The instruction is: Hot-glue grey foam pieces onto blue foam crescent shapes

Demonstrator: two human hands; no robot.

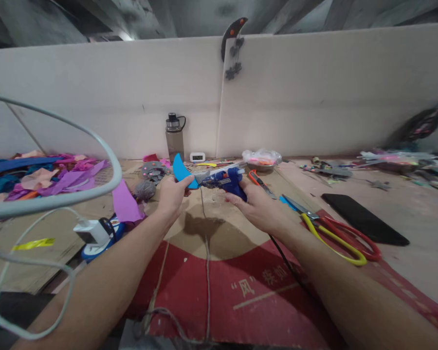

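Head view: arms [124, 257] outstretched, left fingers [185, 182] pinch crescent [181, 170], right fingers [235, 199] grip glue gun [233, 180].

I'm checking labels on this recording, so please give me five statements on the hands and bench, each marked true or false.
1. The right hand holds the glue gun. True.
2. The left hand holds the scissors. False: it holds the blue crescent.
3. The scissors have one red and one yellow handle. True.
4. The bottle lies on its side. False: it stands upright.
5. The clock is right of the bottle. True.
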